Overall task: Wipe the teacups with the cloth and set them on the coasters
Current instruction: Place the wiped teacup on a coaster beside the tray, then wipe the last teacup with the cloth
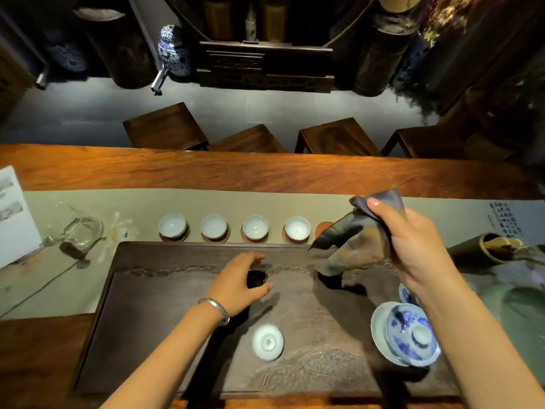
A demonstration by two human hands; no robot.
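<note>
Head view. The right hand (413, 249) holds the cloth (354, 240) in a clenched grip above the dark tea tray (165, 320). The left hand (240, 278) hovers with released grip, fingers spread. Four teacups (234, 227) sit upright on coasters (323, 228) along the counter (265, 172); a fifth teacup (267, 342) lies inverted on the tray.

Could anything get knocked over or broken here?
Maybe. The cloth hangs loose from the right hand, close to the nearest teacup in the row, so a swing might tip it. The upside-down cup on the tray sits near the left forearm and could get bumped.
</note>
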